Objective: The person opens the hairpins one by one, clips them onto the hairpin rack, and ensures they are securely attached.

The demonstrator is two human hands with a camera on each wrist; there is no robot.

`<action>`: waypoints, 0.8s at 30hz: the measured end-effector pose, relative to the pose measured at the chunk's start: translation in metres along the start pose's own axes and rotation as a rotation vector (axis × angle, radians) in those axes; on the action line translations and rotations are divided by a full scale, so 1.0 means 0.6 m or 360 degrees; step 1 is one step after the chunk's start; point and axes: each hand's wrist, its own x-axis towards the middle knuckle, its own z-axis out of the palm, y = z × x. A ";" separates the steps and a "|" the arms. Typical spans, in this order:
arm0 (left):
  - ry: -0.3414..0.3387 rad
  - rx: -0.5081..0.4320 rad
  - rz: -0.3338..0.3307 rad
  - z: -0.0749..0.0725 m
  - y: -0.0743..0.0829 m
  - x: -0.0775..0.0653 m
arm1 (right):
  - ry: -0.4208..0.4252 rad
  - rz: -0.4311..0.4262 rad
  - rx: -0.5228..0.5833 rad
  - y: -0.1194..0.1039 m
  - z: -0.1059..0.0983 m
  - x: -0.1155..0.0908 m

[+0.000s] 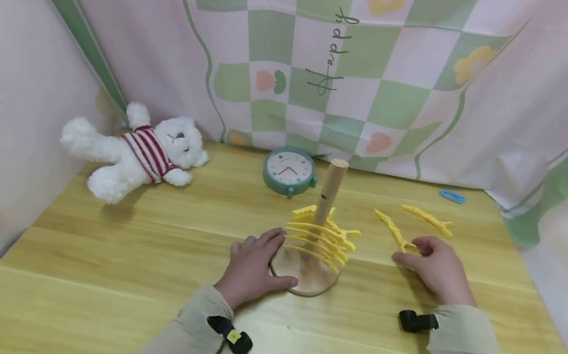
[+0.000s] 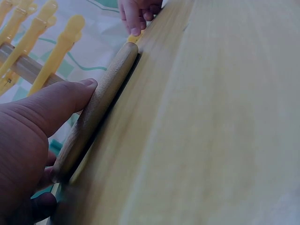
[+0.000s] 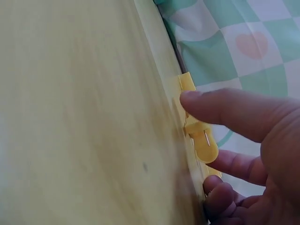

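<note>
A round wooden base with an upright post [image 1: 332, 188] forms a stand on the table, and several yellow alligator hair clips [image 1: 316, 236] are clamped on the post. My left hand [image 1: 251, 267] grips the edge of the base, its thumb against the rim [image 2: 110, 79] in the left wrist view. On the right, my right hand [image 1: 439, 267] has thumb and index finger at either side of the handle end of a yellow hair clip [image 3: 205, 145] lying on the table. Another yellow hair clip [image 1: 428, 218] lies just beyond it.
A blue clip [image 1: 452, 195] lies at the far right. Behind the stand is a green round clock [image 1: 290, 170]. A white plush bear [image 1: 145, 152] in a striped shirt lies at the left. Patterned curtain cloth [image 1: 307, 109] hangs along the table's back edge.
</note>
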 end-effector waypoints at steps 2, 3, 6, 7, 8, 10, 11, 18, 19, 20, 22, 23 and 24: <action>-0.0004 -0.0004 -0.0002 0.000 0.001 0.000 | 0.0020 0.0001 -0.0025 0.001 -0.001 0.000; -0.0003 -0.0004 -0.0001 -0.001 0.001 0.000 | 0.0029 0.0001 -0.0031 0.002 -0.001 0.000; 0.0005 0.0001 0.0004 -0.001 0.001 0.001 | 0.0052 0.0001 -0.0027 0.004 -0.001 0.001; 0.0001 0.0004 0.0001 -0.001 0.001 0.001 | 0.0063 0.0003 -0.0016 0.004 -0.001 0.001; 0.0001 0.0004 0.0003 -0.001 0.001 0.001 | 0.0077 0.0006 0.0008 0.005 0.000 0.002; -0.0005 0.0002 0.0003 -0.001 0.001 0.001 | 0.0133 0.0008 0.0076 0.007 0.003 0.003; -0.0006 0.0002 0.0003 -0.001 0.002 0.001 | 0.0177 0.0011 0.0127 0.009 0.005 0.004; -0.0002 0.0009 0.0003 0.003 0.001 0.001 | 0.0512 -0.0029 0.0549 0.022 0.013 0.009; -0.0002 0.0009 -0.0001 0.004 0.001 0.001 | 0.0547 -0.0040 0.0589 0.020 0.013 0.008; 0.0001 0.0011 -0.0001 0.004 0.001 0.001 | 0.0575 -0.0044 0.0631 0.018 0.013 0.008; 0.0007 0.0015 -0.0003 0.005 0.000 0.001 | 0.0631 -0.0068 0.0765 0.010 0.012 0.005; 0.0007 0.0016 -0.0002 0.004 0.000 0.001 | 0.0652 -0.0080 0.0848 0.004 0.011 0.003; 0.0007 0.0011 -0.0002 0.004 0.000 0.001 | 0.0667 -0.0097 0.0938 -0.002 0.011 0.001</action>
